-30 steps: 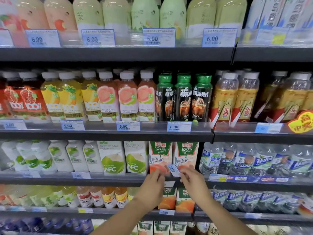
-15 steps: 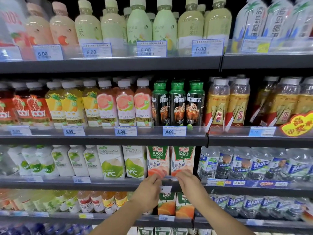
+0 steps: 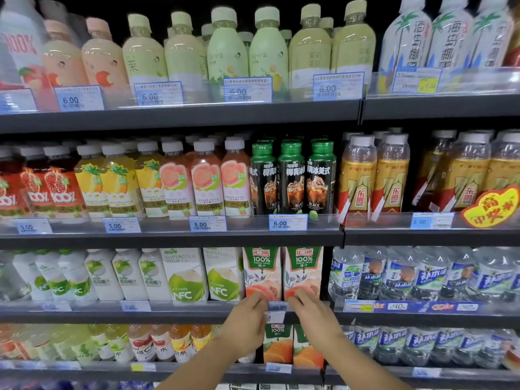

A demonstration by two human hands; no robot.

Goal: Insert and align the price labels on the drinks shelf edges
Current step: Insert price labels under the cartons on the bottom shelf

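A small white-and-blue price label sits at the clear edge strip of the third shelf, under two peach juice cartons. My left hand pinches its left end and my right hand pinches its right end, fingertips pressed to the strip. A second bit of white label shows just below, between the hands. Most of the label is hidden by my fingers.
Other price labels line the shelf edges, such as the 6.00 label above and a label on the shelf below. Bottles and cartons fill every shelf. A red-and-yellow promo tag sticks out at right.
The label was held loose and tilted in front of the cartons; both hands have since brought it down level onto the shelf edge strip. The camera view has tilted upward.
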